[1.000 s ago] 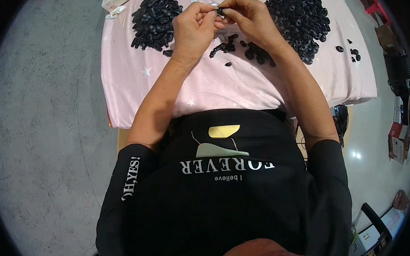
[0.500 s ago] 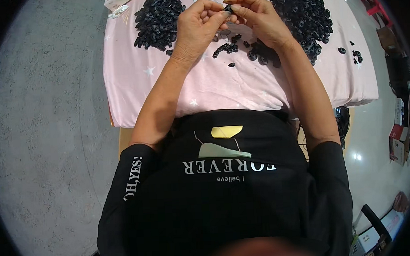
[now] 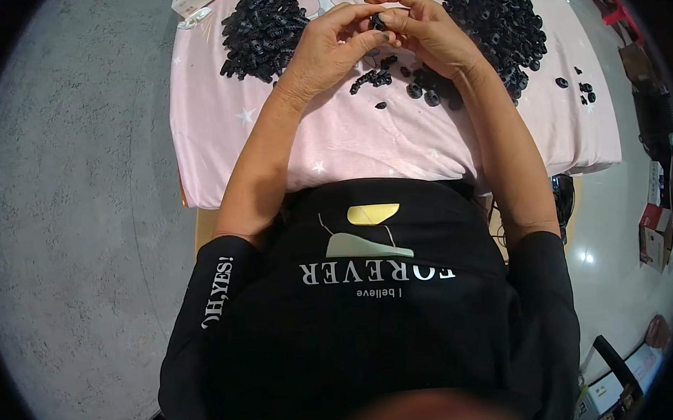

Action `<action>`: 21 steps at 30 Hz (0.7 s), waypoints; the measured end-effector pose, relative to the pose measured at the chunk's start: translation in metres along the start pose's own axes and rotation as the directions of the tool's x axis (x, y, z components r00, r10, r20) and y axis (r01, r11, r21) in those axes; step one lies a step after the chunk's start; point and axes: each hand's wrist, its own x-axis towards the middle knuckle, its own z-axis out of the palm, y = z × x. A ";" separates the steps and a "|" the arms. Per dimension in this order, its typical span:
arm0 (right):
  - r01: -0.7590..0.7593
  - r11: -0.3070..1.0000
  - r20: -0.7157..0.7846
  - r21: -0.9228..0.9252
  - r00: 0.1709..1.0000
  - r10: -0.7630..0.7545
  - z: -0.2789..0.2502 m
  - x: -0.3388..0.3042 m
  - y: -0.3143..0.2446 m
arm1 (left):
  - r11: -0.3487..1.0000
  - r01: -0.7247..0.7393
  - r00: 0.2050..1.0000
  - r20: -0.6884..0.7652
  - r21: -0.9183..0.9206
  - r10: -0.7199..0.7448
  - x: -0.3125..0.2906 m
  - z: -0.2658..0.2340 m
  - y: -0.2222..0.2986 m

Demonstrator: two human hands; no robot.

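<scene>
Between my two hands, above the far part of the table, is a small black part. My left hand pinches it from the left with thumb and fingers. From the other side the thumb and fingers of my right hand close on it too; its exact shape is mostly covered. Below my hands a few small black pieces lie loose on the cloth. Several round black pieces sit in the shadow by my right wrist.
A pink star-patterned cloth covers the table. One heap of black parts rises at the far left, another heap of round black parts at the far right. A few stray pieces lie near the right edge. A white box stands at the far left corner.
My left hand has shifted slightly to the right, its fingers now overlapping my right hand's more. The small black part has turned or sunk a little between the fingertips.
</scene>
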 end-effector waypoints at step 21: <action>-0.001 1.000 -0.006 -0.020 1.000 0.001 -0.005 0.001 -0.001 | 0.828 -0.258 0.937 -0.080 0.499 0.340 0.005 0.001 -0.001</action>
